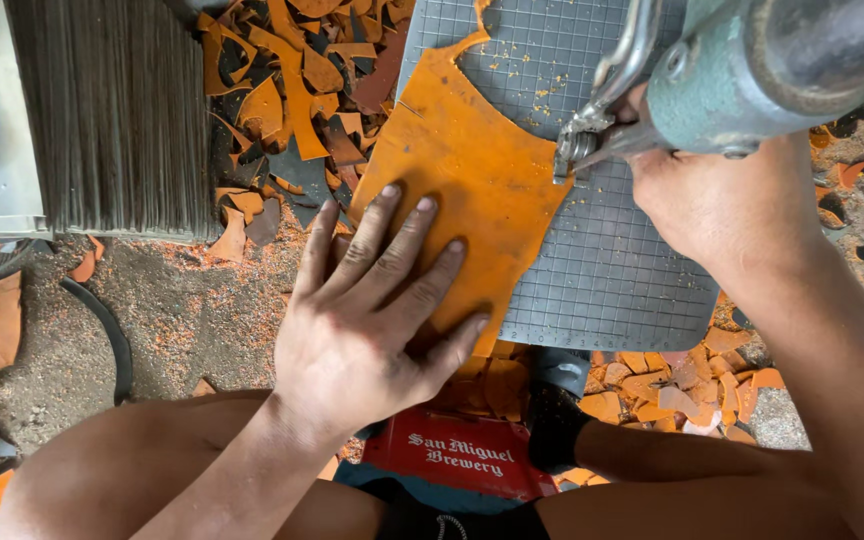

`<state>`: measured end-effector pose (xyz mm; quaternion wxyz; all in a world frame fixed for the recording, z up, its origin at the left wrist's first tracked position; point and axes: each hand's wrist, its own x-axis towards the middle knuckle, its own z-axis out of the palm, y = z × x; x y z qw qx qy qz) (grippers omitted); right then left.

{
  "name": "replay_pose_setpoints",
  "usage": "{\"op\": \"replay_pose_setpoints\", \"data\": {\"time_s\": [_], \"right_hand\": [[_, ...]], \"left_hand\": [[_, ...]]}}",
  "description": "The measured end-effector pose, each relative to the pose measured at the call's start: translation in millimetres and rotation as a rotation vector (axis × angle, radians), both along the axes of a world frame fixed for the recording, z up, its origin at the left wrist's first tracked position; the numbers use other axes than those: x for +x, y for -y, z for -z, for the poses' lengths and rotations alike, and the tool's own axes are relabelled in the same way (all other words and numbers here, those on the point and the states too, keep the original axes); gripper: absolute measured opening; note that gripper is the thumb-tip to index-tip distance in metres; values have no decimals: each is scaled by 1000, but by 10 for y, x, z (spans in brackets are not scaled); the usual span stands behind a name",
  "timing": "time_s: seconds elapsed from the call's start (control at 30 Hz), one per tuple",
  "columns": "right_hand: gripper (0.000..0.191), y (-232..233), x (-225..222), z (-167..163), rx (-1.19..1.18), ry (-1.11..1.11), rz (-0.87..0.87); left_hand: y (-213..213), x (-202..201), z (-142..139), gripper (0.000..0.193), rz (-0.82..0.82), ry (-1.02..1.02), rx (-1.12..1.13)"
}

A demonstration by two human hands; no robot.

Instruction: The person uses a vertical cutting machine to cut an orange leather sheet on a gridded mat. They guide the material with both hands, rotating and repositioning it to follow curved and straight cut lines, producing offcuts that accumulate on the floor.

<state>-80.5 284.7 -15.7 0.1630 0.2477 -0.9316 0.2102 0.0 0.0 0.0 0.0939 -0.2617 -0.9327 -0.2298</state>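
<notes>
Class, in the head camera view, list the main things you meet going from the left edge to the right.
Grey ribbed block → pile of orange offcuts → flat orange sheet → grey gridded cutting mat → green metal cutting machine.

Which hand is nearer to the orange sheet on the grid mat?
Left. The left hand lies flat on the orange sheet, pressing its lower part. The right hand is off its right edge, over the grid mat, by the green cutting machine.

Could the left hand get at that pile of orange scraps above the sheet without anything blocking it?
Probably yes. The left hand lies flat on the orange sheet, and the scrap pile sits just beyond its fingertips with nothing between; the cutting machine stands off to the right.
</notes>
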Motion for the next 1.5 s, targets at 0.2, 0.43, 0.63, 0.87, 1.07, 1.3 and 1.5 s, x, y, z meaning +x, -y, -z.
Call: {"op": "replay_pose_setpoints", "data": {"time_s": [0.2, 0.43, 0.63, 0.87, 1.07, 1.3, 1.5], "right_hand": [[10, -69, 10, -38, 15, 61, 12], [12, -156, 55, -68, -2, 98, 36], [7, -191, 78, -147, 81, 39, 21], [10, -262, 128, -112, -2, 44, 25], [17, -311, 166, -154, 10, 33, 57], [16, -358, 169, -177, 2, 51, 25], [14, -335, 175, -239, 7, 31, 12]], "left_hand": [[-221, 169, -61, 44, -74, -7, -10], [-503, 371, -120, 46, -140, 18, -51], [-584, 434, -176, 45, -158, 19, -64], [-640, 465, -202, 44, -184, 31, -60], [-681, 492, -281, 42, -198, 22, -66], [-696, 488, -352, 41, -202, 22, -66], [-728, 495, -341, 40, -211, 17, -57]]}}
